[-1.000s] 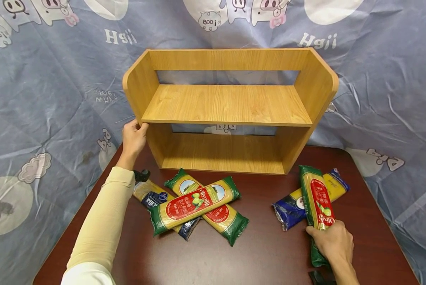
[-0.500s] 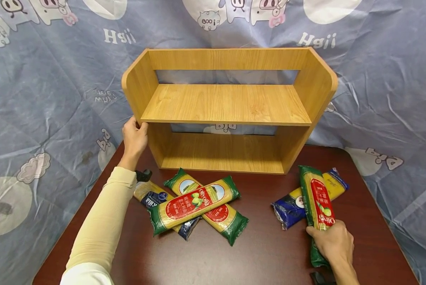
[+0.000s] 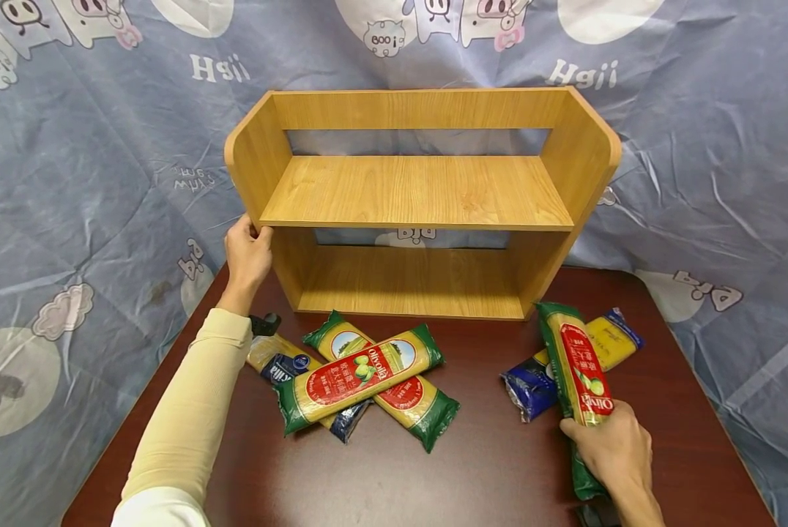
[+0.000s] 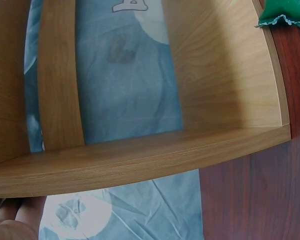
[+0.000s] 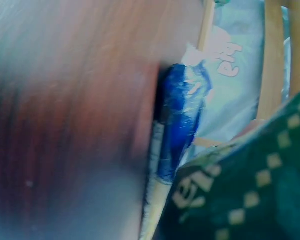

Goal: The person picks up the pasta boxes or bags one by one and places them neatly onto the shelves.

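Observation:
My left hand point(image 3: 246, 252) grips the left side panel of a two-tier wooden shelf point(image 3: 417, 192), level with its middle board. In the left wrist view a few fingers point(image 4: 26, 212) show under the panel's edge. On the right, my right hand point(image 3: 614, 446) holds the lower part of a green-ended pasta packet point(image 3: 580, 359) with a red label. That packet overlaps a blue and yellow pasta packet point(image 3: 532, 388) lying on the table. In the right wrist view the held packet's green wrapper point(image 5: 260, 185) fills the lower right corner, beside the blue packet end point(image 5: 182, 110).
Left of centre, a green-ended pasta packet point(image 3: 361, 377) lies across another green-ended packet point(image 3: 427, 417) and a dark blue-labelled packet point(image 3: 282, 364). The dark red table point(image 3: 486, 476) carries everything. A blue patterned cloth point(image 3: 104, 219) hangs behind and at the sides.
The held packet's far end has swung slightly left, toward the shelf's right side, and the right hand has shifted a little with it. The left hand stays on the shelf.

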Action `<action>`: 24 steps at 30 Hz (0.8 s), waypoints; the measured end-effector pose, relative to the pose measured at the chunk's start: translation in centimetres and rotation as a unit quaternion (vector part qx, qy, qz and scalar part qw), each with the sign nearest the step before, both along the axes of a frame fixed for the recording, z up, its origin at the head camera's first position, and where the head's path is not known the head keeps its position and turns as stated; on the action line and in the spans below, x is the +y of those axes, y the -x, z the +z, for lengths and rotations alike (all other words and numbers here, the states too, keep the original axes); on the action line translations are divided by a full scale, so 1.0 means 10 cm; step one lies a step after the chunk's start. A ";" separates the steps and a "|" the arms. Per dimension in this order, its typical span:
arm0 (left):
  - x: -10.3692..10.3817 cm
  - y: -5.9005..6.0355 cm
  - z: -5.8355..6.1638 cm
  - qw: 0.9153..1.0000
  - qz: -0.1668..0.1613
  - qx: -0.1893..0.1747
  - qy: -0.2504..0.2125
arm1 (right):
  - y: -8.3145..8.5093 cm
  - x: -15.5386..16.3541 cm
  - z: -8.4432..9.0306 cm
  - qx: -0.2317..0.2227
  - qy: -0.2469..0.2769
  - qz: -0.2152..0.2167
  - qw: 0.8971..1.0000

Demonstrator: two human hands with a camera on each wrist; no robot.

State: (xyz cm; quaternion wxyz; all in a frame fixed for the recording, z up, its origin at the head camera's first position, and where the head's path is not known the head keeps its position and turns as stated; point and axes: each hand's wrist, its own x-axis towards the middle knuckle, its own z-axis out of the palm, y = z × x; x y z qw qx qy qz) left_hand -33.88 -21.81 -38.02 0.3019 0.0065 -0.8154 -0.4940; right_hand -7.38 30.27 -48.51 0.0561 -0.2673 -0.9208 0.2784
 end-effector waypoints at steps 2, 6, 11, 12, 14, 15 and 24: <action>0.00 0.00 0.00 1.000 -0.001 -0.002 0.003 | -0.01 -0.03 0.04 0.006 -0.002 0.003 1.000; 0.00 -0.01 0.01 1.000 -0.008 0.001 0.007 | -0.02 -0.08 0.12 0.023 -0.010 0.010 1.000; 0.00 0.00 0.01 1.000 -0.017 0.006 0.001 | -0.01 -0.14 0.23 0.025 -0.012 0.019 0.999; 0.00 0.00 0.01 1.000 -0.020 0.006 0.000 | 0.00 -0.16 0.24 0.026 -0.012 0.020 0.999; -0.01 0.00 0.00 1.000 -0.023 0.005 0.001 | 0.00 -0.19 0.27 0.028 -0.011 0.023 0.999; -0.01 0.00 0.00 1.000 -0.025 0.003 0.001 | 0.00 -0.20 0.28 0.029 -0.010 0.025 0.999; -0.03 0.01 -0.01 1.000 -0.027 -0.004 0.000 | -0.02 -0.32 0.39 0.039 -0.015 0.038 0.998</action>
